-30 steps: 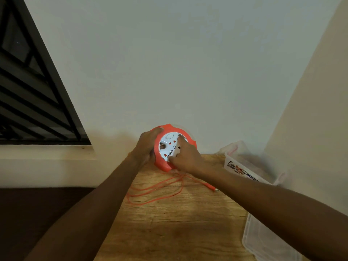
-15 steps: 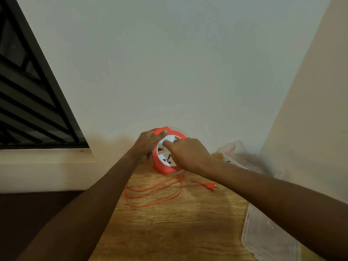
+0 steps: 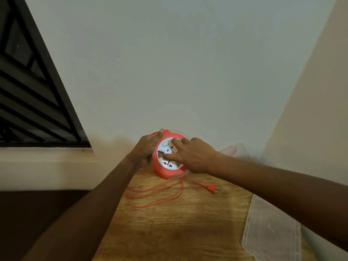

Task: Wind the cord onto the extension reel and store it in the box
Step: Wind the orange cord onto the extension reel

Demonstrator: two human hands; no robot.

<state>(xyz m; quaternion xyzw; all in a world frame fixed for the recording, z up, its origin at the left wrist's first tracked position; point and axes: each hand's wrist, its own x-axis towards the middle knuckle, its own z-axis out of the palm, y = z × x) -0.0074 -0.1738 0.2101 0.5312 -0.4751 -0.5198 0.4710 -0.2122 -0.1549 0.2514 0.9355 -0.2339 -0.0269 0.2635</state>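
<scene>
reel point(image 3: 165, 169) | left hand point(image 3: 146, 149) grips rim — right fingers point(image 3: 176, 141) on face

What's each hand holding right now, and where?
Left hand grips the extension reel by its orange rim; right hand presses fingers on its white socket face.

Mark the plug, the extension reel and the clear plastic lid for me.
plug point(image 3: 211, 188): head view, on its orange body, lying on the table.
extension reel point(image 3: 163, 171): head view, on its orange lower rim.
clear plastic lid point(image 3: 271, 230): head view, on its flat middle, at the table's right edge.
</scene>
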